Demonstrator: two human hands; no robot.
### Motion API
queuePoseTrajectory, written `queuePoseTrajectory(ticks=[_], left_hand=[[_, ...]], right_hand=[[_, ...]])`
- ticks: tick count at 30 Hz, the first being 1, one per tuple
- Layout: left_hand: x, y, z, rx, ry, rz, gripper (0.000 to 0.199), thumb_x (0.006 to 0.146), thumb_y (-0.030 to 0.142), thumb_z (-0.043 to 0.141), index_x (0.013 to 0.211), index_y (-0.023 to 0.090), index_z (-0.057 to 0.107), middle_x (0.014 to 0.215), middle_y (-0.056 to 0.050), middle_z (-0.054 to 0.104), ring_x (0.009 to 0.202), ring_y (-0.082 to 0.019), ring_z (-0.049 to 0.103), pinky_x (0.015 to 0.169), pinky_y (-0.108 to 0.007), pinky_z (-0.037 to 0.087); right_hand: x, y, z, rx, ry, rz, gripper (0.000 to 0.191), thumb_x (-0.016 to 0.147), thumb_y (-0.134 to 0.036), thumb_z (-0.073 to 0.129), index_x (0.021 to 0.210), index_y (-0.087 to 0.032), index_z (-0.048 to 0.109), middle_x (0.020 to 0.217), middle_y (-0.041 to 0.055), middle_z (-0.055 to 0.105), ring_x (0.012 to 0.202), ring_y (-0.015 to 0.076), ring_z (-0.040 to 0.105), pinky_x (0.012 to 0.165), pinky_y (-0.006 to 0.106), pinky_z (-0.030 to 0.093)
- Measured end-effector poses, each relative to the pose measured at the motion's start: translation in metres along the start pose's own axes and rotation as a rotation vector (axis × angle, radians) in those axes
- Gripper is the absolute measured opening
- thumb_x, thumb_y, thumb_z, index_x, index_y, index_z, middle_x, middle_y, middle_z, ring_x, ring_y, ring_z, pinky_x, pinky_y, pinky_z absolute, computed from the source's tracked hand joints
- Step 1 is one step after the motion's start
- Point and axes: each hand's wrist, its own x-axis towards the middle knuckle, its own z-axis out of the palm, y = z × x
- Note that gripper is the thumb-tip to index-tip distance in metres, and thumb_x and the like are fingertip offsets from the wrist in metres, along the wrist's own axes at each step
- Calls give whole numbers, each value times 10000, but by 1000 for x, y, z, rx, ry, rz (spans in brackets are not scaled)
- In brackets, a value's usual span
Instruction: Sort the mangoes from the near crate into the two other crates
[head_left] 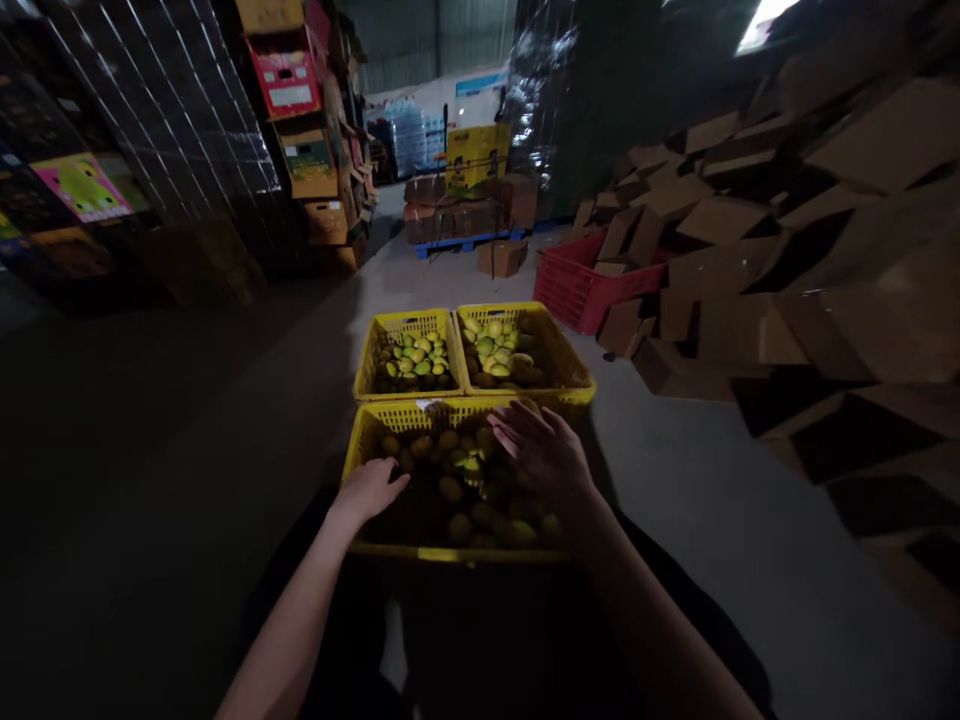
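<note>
A yellow plastic crate (367, 430) stands right in front of me, filled with several yellow-green mangoes (450, 490). My left hand (369, 488) reaches into its left side, fingers loosely curled above the fruit, and I cannot see anything gripped. My right hand (541, 447) hovers over the right side of the crate, palm down with fingers spread, holding nothing. Beyond it sit two more yellow crates side by side: the left one (409, 325) and the right one (559, 355), both holding mangoes.
A red crate (574, 290) stands further back right beside a large heap of flattened cardboard boxes (787, 250). Stacked cartons (300, 120) and dark wrapped pallets line the left. Boxes on a blue pallet (465, 215) stand at the back. The floor is grey concrete.
</note>
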Motion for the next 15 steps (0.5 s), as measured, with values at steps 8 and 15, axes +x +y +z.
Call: queuePoseTrajectory(ticks=[8, 15], left_hand=[[11, 13, 41, 107, -304, -38, 403, 846, 415, 488, 1143, 173, 611, 1185, -181, 610, 1093, -319, 569, 889, -391, 420], [60, 26, 108, -111, -490, -47, 218, 689, 315, 689, 864, 189, 718, 892, -86, 719, 916, -252, 636, 798, -291, 449]], right_hand=[[-20, -5, 7, -6, 124, 81, 308, 842, -278, 390, 973, -160, 642, 872, 86, 731, 882, 199, 687, 670, 269, 572], [-24, -3, 9, -5, 74, 157, 250, 837, -244, 415, 955, -188, 628, 864, 51, 711, 826, 154, 674, 648, 229, 557]])
